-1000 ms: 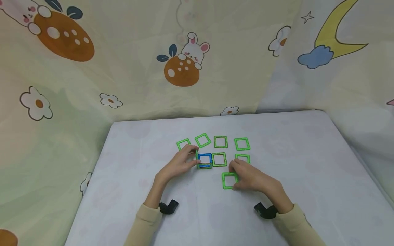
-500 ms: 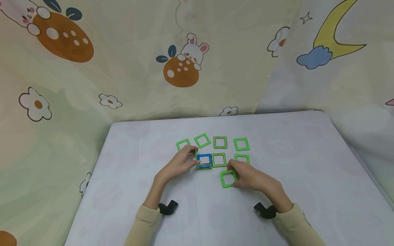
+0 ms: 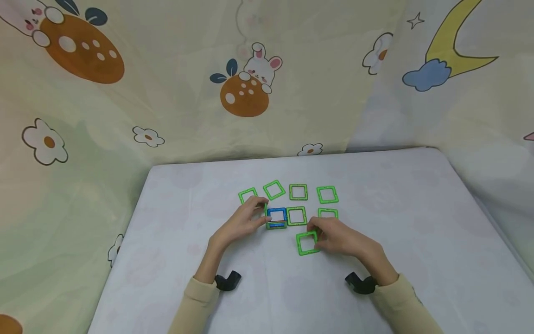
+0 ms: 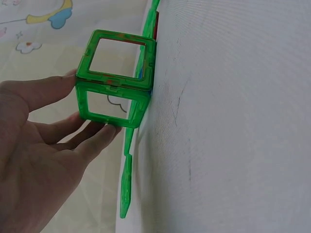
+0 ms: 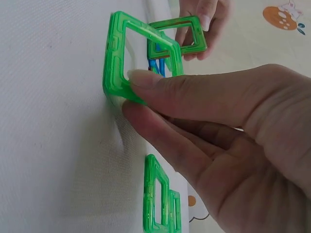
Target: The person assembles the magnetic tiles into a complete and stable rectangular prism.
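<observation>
My left hand (image 3: 242, 221) grips a small box of upright green square magnetic tiles (image 4: 116, 79), thumb at one corner and fingers along the opposite edge. A blue square tile (image 3: 276, 210) shows within the box in the head view. Flat against its right side lies a green tile (image 3: 296, 208). My right hand (image 3: 333, 236) pinches another green square tile (image 5: 112, 63) by its edge between thumb and fingers. That tile is tilted, just in front and to the right of the box. In the right wrist view, my left hand shows behind it.
Several loose green tiles lie flat behind the hands, among them one at back middle (image 3: 298, 185), one at back right (image 3: 327, 201) and one (image 3: 328, 210) beyond my right hand. The white table (image 3: 167, 195) meets a patterned cloth (image 3: 187, 116) at its back edge.
My right hand has picked up the green tile and shifted it slightly left, tilting it. My left hand stays at the box.
</observation>
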`<action>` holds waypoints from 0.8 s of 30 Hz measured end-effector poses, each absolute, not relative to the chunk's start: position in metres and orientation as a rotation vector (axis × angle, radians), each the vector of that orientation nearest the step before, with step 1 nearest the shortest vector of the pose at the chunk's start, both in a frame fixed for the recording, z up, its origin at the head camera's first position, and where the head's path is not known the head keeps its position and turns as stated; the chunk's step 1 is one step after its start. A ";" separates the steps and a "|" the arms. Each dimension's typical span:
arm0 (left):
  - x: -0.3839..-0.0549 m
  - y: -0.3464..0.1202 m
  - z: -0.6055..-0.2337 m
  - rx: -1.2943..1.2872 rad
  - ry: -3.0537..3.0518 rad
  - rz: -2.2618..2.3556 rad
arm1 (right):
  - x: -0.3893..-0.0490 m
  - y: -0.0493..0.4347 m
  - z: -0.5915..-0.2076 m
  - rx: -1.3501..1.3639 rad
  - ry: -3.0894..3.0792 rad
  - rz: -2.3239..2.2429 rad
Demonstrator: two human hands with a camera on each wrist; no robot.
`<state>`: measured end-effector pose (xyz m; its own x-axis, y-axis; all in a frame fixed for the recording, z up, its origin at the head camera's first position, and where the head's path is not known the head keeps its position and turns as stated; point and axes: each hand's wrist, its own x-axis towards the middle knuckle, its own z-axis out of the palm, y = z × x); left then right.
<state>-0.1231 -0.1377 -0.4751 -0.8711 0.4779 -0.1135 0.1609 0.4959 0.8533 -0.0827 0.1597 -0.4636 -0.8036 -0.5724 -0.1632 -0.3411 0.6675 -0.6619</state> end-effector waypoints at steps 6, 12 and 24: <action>-0.124 -0.138 -0.475 0.527 2.405 1.321 | -0.086 0.162 -0.465 -0.748 2.500 -0.913; -0.124 -0.138 -0.476 0.528 2.403 1.325 | -0.087 0.164 -0.465 -0.780 2.495 -0.932; -0.124 -0.139 -0.477 0.544 2.396 1.333 | -0.087 0.165 -0.467 -0.755 2.480 -1.031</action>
<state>-0.1241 -0.1388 -0.4770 -0.8673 0.4853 -0.1107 0.1617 0.4850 0.8594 -0.0870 0.1653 -0.4668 -0.7966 -0.5940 -0.1122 -0.3394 0.5931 -0.7301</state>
